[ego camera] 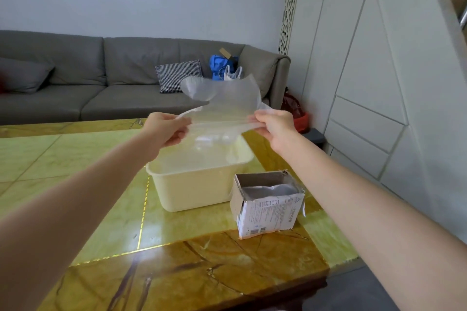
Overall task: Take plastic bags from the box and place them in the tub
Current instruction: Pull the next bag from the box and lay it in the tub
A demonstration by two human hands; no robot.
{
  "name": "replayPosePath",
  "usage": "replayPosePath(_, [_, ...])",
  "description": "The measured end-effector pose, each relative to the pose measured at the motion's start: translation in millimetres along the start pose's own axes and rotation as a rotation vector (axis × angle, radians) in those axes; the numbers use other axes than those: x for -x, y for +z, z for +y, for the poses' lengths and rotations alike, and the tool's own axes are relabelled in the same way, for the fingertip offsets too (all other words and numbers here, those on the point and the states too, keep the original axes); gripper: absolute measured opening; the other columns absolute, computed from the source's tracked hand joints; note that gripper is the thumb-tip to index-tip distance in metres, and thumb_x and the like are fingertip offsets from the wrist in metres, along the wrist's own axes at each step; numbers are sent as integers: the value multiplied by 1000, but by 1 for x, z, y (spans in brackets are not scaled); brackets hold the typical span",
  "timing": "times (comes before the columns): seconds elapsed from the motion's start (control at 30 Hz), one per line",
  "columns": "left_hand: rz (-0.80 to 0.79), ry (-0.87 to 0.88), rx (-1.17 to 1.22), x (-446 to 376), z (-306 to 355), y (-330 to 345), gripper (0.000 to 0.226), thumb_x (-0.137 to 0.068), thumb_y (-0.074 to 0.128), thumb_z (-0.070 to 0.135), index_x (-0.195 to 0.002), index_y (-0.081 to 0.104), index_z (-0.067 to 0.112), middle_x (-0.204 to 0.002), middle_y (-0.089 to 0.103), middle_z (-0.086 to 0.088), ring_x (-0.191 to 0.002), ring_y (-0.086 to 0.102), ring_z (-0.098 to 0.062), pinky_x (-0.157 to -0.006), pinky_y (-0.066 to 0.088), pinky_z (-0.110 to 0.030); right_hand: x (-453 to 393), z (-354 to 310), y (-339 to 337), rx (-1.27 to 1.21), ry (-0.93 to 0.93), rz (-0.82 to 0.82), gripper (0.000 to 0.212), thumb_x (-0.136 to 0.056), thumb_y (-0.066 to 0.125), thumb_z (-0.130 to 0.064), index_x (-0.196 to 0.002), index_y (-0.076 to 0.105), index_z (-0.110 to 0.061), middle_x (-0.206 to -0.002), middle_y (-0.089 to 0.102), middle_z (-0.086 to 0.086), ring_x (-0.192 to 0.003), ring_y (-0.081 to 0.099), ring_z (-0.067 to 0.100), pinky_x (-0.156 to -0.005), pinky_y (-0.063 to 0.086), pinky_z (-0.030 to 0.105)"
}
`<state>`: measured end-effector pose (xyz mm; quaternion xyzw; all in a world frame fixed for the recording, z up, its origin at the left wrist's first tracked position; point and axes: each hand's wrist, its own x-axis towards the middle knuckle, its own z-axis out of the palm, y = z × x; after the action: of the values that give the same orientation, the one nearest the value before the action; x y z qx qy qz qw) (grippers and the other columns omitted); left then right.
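Your left hand (pixel 165 131) and right hand (pixel 274 125) are both raised above the tub (pixel 199 184), each with its grip closed on one end of a clear bag (pixel 222 108). The bag is stretched between them, its upper part standing up above your hands and its lower part hanging toward the tub's open top. Seen through the plastic, the tub's inside is hard to read; you cannot tell what lies in it.

The cream tub stands on the worktop (pixel 75 159), a glossy yellow-green and brown stone surface with thin gold lines. Just beside the tub, on its right and nearer to you, stands the box (pixel 267 207), a small cardboard carton with its top torn open. Pale, crumpled plastic shows inside it, below the rim. Your right forearm passes above and to the right of the box, not touching it.

Beyond the worktop a grey sofa (pixel 101 70) runs along the wall. On it lie a grey cushion (pixel 22 74) at the left, a checked pillow (pixel 179 74) near the middle, and a blue bag (pixel 218 64) with a white one in front of it toward the right armrest. A red item (pixel 299 118) sits on the floor past the sofa's end, by the white panelled wall.
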<state>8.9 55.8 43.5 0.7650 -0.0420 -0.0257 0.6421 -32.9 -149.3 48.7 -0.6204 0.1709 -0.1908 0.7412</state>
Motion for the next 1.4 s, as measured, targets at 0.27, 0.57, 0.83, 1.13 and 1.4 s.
replayPosePath(0.27, [542,278,-479,-35,-5,-26,24,-92,47,14,-111,57,4,-119,51,-17,-106,52,-31,-91,40,-35,-31,39,37,159,19,164,25,-92,41,5,-110,57,2,-62,57,-1,-46,60,11,-65,54,29])
replayPosePath(0.57, [-530,325,-1153,-51,-43,25,41,-96,34,48,-111,67,30,-128,57,-1,-118,50,-22,-104,37,-38,-47,84,67,431,68,131,49,-91,44,7,-138,31,-1,-140,42,16,-117,55,33,-77,53,32])
replayPosePath(0.83, [-691,-118,-1394,-67,-62,23,59,-93,32,59,-128,55,17,-134,52,0,-121,49,-22,-103,35,-32,-54,66,68,1415,-134,-238,69,-87,43,11,-148,15,-9,-149,18,16,-125,41,36,-79,40,36])
replayPosePath(1.13, [-793,-97,-1307,-72,-69,23,36,-97,42,30,-130,54,20,-133,53,2,-122,49,-19,-107,37,-32,-53,82,86,1778,-49,-1026,40,-94,48,-7,-133,52,-11,-136,48,9,-119,51,26,-91,49,31])
replayPosePath(1.4, [-611,-65,-1131,-63,-51,-1,33,-92,55,28,-121,63,14,-128,59,-4,-121,53,-22,-98,40,-27,-61,75,66,1762,-57,-914,33,-92,52,-14,-124,60,-10,-128,57,6,-111,56,25,-95,48,35])
